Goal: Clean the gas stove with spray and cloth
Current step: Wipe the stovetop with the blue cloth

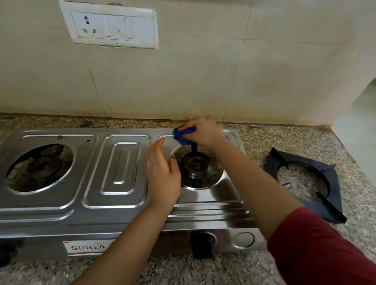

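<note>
Wiping stove (119, 170) rear rim, by judgement. Right hand (203, 131) fingers curled round blue cloth (181, 133); cloth touching steel at 12 o'clock of right burner (195, 164). Stove long axis 9–3; most of top lies toward 9 o'clock of cloth. Left hand (163, 177) flat, fingers straight, resting on stove at burner's 9 o'clock.

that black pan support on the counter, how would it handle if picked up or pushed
The pan support looks like rigid metal, so probably stiff and heavyish for its size. It lies flat on the counter, so it is unlikely to roll or tip; pushed, it would likely scrape.
</note>
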